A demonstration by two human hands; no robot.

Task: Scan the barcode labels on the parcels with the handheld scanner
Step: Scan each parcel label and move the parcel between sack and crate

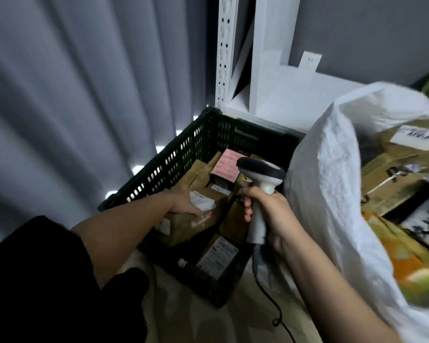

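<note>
- The right hand (270, 209) has its grip wrapped fully round the handle of the handheld scanner (260, 184). The forefinger lies at the front of the handle, probably so the trigger is ready. The scanner head points away from the person, over the crate and down toward it.
- The scanner's cable (265, 290) trails from the butt of the handle down toward the floor.
- The left hand (186, 204) reaches into the black plastic crate (174, 159) and lies on top of a brown cardboard parcel (183, 224). Its fingers rest beside the white label (201, 200) on that parcel. I judge it is steadying or turning the box so the barcode faces the scanner. Whether the fingers curl over the far edge or lie flat, I cannot tell.
- The crate holds several parcels packed close. These include brown boxes, 1 with a pink label (227, 164) near the far wall, and a dark box with a printed white label (216, 256) at the near end.
- To the right, a white woven sack (332, 169) stands open. More cardboard parcels (391, 164) show inside it, 1 bearing a white sticker. These probably await scanning.
- The label under the left hand looks the likeliest next target. The scanner is near it but not yet aimed squarely.
</note>
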